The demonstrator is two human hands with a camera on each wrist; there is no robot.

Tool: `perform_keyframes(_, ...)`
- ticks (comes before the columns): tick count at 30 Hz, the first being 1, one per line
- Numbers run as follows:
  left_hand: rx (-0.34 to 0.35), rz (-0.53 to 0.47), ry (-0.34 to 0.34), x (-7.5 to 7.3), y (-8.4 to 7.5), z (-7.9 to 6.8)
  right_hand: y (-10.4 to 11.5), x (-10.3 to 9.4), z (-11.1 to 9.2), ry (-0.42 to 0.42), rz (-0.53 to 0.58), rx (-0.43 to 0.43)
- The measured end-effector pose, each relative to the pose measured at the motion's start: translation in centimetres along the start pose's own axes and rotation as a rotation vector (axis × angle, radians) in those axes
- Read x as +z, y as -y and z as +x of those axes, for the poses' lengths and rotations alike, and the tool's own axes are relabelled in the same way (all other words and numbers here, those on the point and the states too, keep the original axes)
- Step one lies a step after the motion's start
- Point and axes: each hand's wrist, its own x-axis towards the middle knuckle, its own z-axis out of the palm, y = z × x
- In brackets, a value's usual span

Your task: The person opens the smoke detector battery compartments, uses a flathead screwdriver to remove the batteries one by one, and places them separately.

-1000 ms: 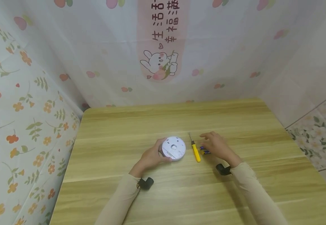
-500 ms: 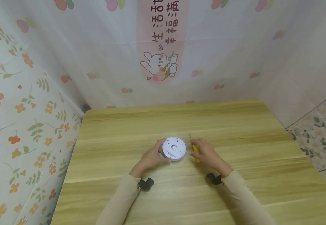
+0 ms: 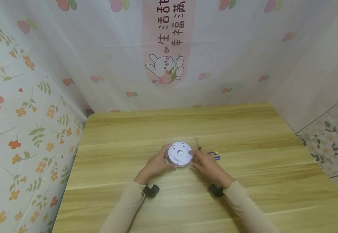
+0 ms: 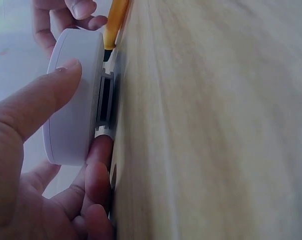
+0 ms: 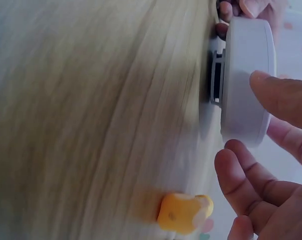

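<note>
We see a white round device (image 3: 180, 153) lying near the middle of a wooden table (image 3: 244, 129), with both hands at its rim. Our left hand (image 3: 156, 163) grips the device from its left side: in the left wrist view the thumb (image 4: 38, 102) lies on the white rim while the other fingers (image 4: 98, 170) curl under the edge against the table. Our right hand (image 3: 205, 163) is at the device's right side; in the right wrist view one fingertip (image 5: 271, 95) lies against the white casing and the remaining fingers (image 5: 241, 175) are spread and slightly bent just beside it. We cannot tell whether these grip the casing.

The wrist views show a grey slotted base under the white shell, resting on the table. The upper face carries small markings and a narrow label strip; the writing on them is too small to read.

A yellow-handled screwdriver (image 3: 199, 146) lies just beside the device on its right, mostly covered by the right hand, with its metal tip pointing away from us. Two batteries (image 3: 214, 155) with blue and yellow casings lie just beyond it; their brand print is illegible.

Behind the table hangs a white sheet (image 3: 230, 58) with a pink banner (image 3: 168, 38), a cartoon rabbit and Chinese characters, partly cropped; "生活" and "幸福满" can be read.
</note>
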Motion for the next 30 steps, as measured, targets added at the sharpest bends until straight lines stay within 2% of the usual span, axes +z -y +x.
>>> perform_keyframes(13,0.03,-0.126,0.003,0.14,0.34,-0.18,0.64,0.49,0.15,-0.017,-0.03,0.019)
perform_keyframes(18,0.037,-0.202,0.022,-0.16,0.22,-0.41,0.55,0.59,0.14,-0.014,-0.029,-0.01)
perform_keyframes(22,0.05,-0.211,0.015,-0.35,0.15,-0.46,0.5,0.5,0.1,-0.008,-0.034,-0.031)
perform_keyframes(25,0.045,-0.216,0.01,-0.42,0.08,-0.44,0.59,0.4,0.11,-0.012,-0.044,-0.024)
perform_keyframes(30,0.029,-0.292,0.029,-0.78,-0.2,-0.62,0.85,0.12,0.13,-0.037,-0.064,-0.023)
